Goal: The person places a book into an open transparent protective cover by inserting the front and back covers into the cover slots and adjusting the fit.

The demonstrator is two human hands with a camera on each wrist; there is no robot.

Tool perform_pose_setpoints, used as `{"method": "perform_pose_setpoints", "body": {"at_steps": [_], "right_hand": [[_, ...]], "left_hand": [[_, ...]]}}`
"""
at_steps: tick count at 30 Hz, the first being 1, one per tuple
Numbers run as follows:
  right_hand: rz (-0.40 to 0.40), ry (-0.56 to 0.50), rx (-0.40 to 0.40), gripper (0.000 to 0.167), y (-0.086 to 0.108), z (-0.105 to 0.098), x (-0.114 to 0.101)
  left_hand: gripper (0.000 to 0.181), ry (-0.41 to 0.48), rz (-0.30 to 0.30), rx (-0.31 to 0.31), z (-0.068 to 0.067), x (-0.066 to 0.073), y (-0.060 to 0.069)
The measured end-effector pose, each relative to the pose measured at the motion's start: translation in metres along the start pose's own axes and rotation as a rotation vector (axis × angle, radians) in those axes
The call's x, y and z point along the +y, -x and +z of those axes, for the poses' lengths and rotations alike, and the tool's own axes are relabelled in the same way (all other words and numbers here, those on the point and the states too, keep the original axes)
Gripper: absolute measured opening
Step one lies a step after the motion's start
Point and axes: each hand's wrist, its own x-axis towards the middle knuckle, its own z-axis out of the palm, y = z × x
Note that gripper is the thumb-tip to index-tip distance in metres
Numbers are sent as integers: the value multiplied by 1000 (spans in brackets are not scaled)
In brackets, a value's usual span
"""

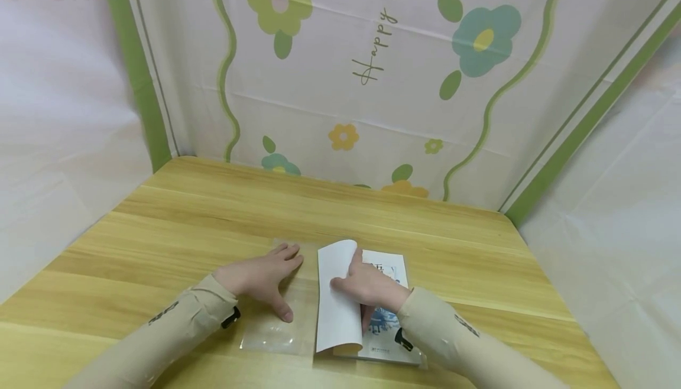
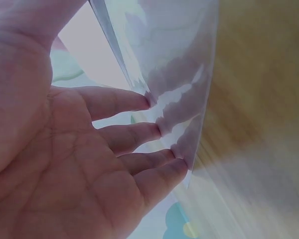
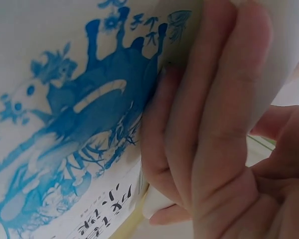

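Observation:
A book (image 1: 380, 342) with a blue picture on its white cover lies on the table, its white flap (image 1: 335, 312) lifted and curving leftward. My right hand (image 1: 372, 285) holds this flap, thumb on its left face and the other fingers behind it, beside the printed cover (image 3: 65, 139). Left of the book a clear plastic sheet (image 1: 271, 339) lies flat. My left hand (image 1: 266, 279) rests on that sheet with fingers spread; in the left wrist view its fingertips touch the shiny plastic (image 2: 179, 59).
The wooden table (image 1: 255, 200) extends around the book and the plastic. A curtain (image 1: 319, 93) with printed flowers hangs behind the table's far edge, and pale cloth hangs on both sides.

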Motion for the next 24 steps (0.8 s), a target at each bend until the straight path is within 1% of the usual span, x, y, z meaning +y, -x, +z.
{"method": "perform_pose_setpoints", "body": {"at_steps": [9,15,22,24], "right_hand": [[11,46,5,102,0,3,-3],[10,102,29,107,-2,5,-3],[-5,253,82,108,-2,5,-5],[-6,270,87,107,-2,5,-6]], "left_hand": [[114,-6,-1,4,0,0,0],[114,-3,-5,4,0,1,1],[115,4,-10,0,-1,2,1],[115,3,-12,1,0,3,1]]}}
